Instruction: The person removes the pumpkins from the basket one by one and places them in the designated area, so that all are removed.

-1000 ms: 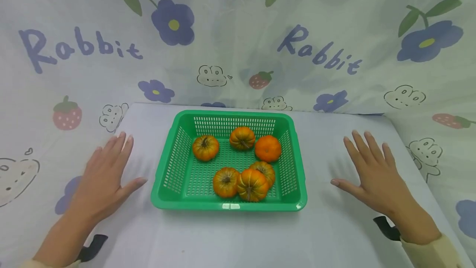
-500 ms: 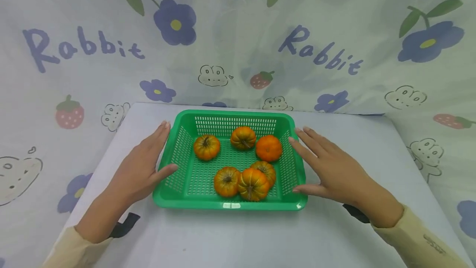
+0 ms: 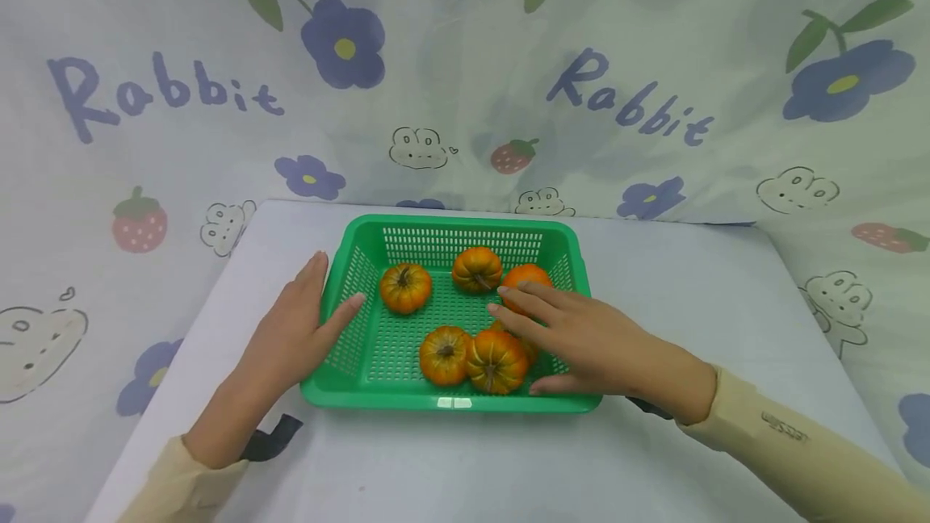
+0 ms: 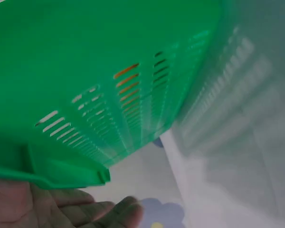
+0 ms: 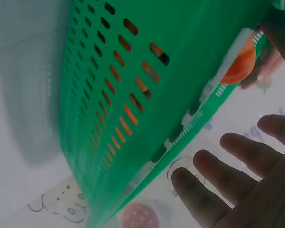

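Observation:
A green plastic basket (image 3: 363, 399) with slotted walls holds several small orange pumpkins, among them a back-left pumpkin (image 3: 405, 289) and a front pumpkin (image 3: 497, 361). At the basket's left rim is my left hand (image 3: 286, 337), fingers straight and thumb reaching over the edge; in the left wrist view its fingers lie beside the rim. My right hand (image 3: 581, 337) hovers over the basket's right side with fingers spread. It partly covers a bright orange pumpkin (image 3: 526, 274) and another pumpkin (image 3: 533, 352) below it. Neither hand holds anything.
The basket stands on a white table (image 3: 450, 466). Behind it hangs a white cloth (image 3: 465, 63) printed with flowers, rabbits, strawberries and lettering.
Both hands have come inward from the table's sides. The left has stopped at the left rim, while the right has passed over the right rim above the pumpkins. The basket stays in place.

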Motion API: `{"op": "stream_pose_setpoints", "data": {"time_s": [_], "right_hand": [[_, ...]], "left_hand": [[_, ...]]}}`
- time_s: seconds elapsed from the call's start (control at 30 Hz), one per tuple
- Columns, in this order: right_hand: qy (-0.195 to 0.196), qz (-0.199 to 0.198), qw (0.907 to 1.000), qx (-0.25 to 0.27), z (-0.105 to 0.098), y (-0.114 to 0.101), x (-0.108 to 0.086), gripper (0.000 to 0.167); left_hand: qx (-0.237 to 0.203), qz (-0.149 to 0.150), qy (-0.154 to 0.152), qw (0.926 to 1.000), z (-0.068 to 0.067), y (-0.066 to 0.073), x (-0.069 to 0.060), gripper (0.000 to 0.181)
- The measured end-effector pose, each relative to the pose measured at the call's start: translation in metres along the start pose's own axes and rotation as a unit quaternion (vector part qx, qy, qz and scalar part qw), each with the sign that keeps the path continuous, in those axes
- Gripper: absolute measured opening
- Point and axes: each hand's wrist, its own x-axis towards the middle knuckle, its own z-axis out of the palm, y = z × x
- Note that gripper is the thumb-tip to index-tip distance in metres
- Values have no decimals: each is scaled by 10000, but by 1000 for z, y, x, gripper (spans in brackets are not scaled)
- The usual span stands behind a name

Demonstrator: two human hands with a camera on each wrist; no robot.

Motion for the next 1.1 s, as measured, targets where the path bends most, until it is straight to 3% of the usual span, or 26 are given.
{"op": "stream_pose_setpoints", "data": {"time_s": [0.2,0.33,0.6,0.87,1.1], "right_hand": [[-244,-268,9993,-108,3,-3,14,109],[-374,-407,9983,-176,7,-5,19,105],[-261,-466,9983,-215,15,-6,24,97],[-368,-437,9982,-198,20,-6,23,88],[-461,-269,9985,140,20,-5,24,83]], "left_hand": [[-111,-214,211,9995,4,2,-1,69],[-417,-416,282,9979,6,5,-1,59],[-935,-689,316,9927,12,7,-3,59],[-1024,-962,375,9894,14,7,-3,64],[-863,-1226,249,9884,13,9,-2,62]]}}
